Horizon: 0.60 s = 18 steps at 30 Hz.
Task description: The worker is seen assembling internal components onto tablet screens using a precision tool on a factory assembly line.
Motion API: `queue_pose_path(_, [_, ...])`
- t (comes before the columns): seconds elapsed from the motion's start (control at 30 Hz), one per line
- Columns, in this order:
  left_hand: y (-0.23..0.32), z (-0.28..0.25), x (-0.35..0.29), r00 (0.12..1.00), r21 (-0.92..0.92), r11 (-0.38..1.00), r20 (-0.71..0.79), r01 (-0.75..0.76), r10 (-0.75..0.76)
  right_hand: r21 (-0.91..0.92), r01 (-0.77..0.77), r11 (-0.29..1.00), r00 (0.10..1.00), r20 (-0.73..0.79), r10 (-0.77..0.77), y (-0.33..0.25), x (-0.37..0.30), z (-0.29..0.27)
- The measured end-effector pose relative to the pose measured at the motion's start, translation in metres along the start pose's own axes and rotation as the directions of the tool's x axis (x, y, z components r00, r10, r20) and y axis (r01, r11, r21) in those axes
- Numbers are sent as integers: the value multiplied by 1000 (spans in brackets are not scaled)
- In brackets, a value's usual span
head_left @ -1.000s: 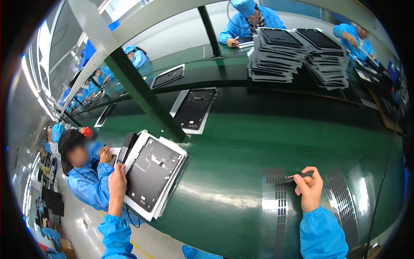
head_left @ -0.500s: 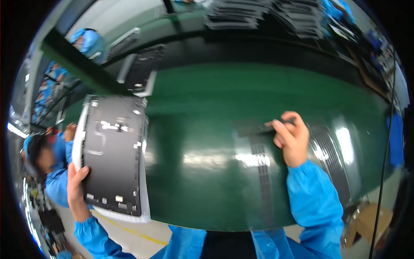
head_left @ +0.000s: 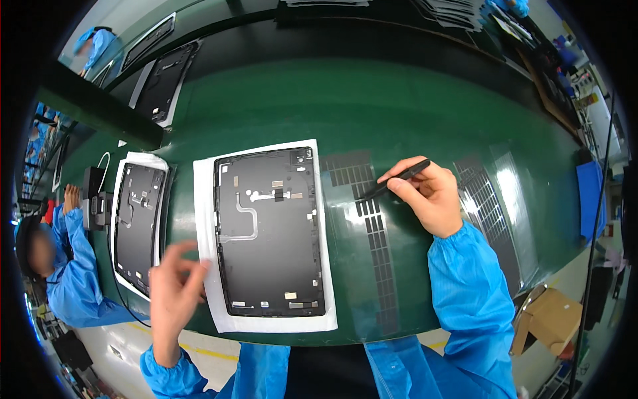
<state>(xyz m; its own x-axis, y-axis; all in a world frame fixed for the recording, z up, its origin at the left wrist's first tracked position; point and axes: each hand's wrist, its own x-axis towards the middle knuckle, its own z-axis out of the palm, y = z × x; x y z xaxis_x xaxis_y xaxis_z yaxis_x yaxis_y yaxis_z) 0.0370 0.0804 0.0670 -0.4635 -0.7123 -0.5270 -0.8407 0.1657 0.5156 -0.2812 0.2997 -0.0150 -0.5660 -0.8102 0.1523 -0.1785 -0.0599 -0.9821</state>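
Note:
A black tablet-like back panel (head_left: 266,226) with a pale cable and small tabs lies on a white sheet (head_left: 205,219) in front of me. My left hand (head_left: 174,292) is beside the sheet's left edge, slightly blurred, fingers apart and holding nothing. In my right hand (head_left: 428,199) is a pair of black tweezers (head_left: 392,186), pinched between thumb and fingers and slanting down to the left. Their tip is at a clear strip of small black rectangular stickers (head_left: 375,229), right of the panel. Whether the tip grips a sticker, I cannot tell.
A second panel (head_left: 136,219) on white backing lies to the left, by a black device (head_left: 98,209) with a cable. Another panel (head_left: 163,83) is farther back. More sticker sheets (head_left: 485,206) lie right of my right hand. A co-worker (head_left: 73,279) sits at the left.
The panel on its white sheet has come from the left to the middle of the table, and my left hand has let go of it. My right hand has brought the tweezers to the sticker strip.

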Motion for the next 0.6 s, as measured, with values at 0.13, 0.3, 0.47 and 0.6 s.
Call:
queue_pose_path(0.13, [31,29,4,639,273,708,-307,-651,706,-20,-45,999,997,62,46,-1,4,-1])
queue_pose_path(0.3, [102,98,46,338,210,330,2,-921,941,-17,-53,998,998,-24,53,-5,2,-2])
queue_pose_path(0.47, [102,123,84,304,184,291,44,-939,952,-8,-82,997,995,54,83,-5,6,-2])
queue_pose_path(0.6, [100,124,82,303,185,293,28,-938,953,35,-110,993,994,20,109,-6,5,1])
